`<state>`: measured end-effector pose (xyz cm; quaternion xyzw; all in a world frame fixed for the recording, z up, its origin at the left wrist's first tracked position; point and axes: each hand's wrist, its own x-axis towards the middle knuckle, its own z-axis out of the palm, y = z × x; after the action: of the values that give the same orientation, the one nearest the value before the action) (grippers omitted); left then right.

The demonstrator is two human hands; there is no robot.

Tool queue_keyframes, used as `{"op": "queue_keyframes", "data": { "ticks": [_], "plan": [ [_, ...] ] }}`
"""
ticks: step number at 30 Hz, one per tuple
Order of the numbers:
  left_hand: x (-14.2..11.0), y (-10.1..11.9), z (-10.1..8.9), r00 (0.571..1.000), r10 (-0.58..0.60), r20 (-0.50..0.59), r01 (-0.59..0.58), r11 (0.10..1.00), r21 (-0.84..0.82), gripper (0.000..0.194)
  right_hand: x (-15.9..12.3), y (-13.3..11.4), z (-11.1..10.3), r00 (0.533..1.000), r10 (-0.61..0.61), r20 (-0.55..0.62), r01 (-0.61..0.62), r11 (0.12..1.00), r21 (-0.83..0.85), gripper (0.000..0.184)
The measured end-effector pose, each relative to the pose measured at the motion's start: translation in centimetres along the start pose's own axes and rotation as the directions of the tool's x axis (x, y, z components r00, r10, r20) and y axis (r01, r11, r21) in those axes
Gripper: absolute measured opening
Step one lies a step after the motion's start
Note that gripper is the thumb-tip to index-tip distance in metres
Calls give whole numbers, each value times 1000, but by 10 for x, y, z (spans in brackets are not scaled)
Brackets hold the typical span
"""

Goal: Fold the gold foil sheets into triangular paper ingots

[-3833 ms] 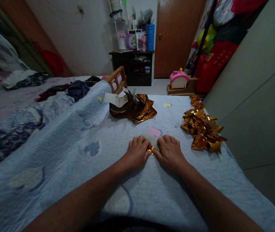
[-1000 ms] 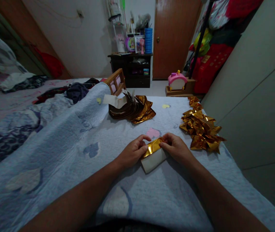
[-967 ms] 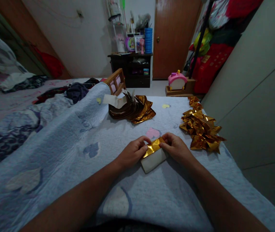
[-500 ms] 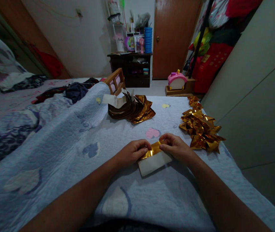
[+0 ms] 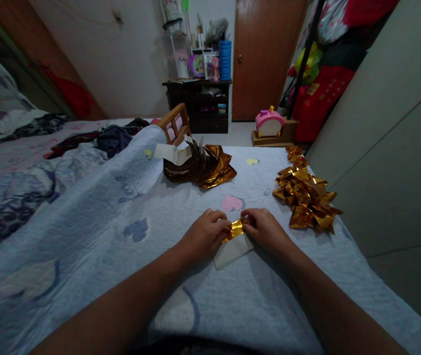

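A sheet of gold foil paper with a white underside lies on the blue quilt in front of me. My left hand pinches its left end with curled fingers. My right hand pinches its right end, fingers pressed together. The gold part between the hands is a narrow folded strip, and a white flap sticks out towards me below it.
A fanned stack of flat gold sheets lies farther back beside a small wooden frame. A heap of folded gold pieces lies at the right, close to a grey cupboard wall. Clothes lie at the left.
The paper, earlier hidden under both hands, has been turned over, showing its white side. My hands have closed in towards each other, and the gold strip between them has grown shorter.
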<state>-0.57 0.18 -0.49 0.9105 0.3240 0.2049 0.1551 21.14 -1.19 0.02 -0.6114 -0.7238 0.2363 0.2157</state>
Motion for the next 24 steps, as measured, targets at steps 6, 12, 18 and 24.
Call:
{"op": "queue_keyframes", "data": {
  "ticks": [6,12,18,24],
  "plan": [
    [-1,2,13,990,136,38,-136,991,-10,25,0,-4,-2,1000,15,-2,-15,999,30,11],
    [-3,9,8,983,162,88,-170,981,91,33,1,-5,1,1000,9,-22,-9,1000,0,5],
    [-3,10,8,977,190,99,-204,968,150,33,0,-4,4,997,-55,-44,53,998,-44,12],
    [-4,11,9,987,136,86,-145,984,107,27,-2,0,6,983,-183,-27,181,982,-56,19]
  ]
}}
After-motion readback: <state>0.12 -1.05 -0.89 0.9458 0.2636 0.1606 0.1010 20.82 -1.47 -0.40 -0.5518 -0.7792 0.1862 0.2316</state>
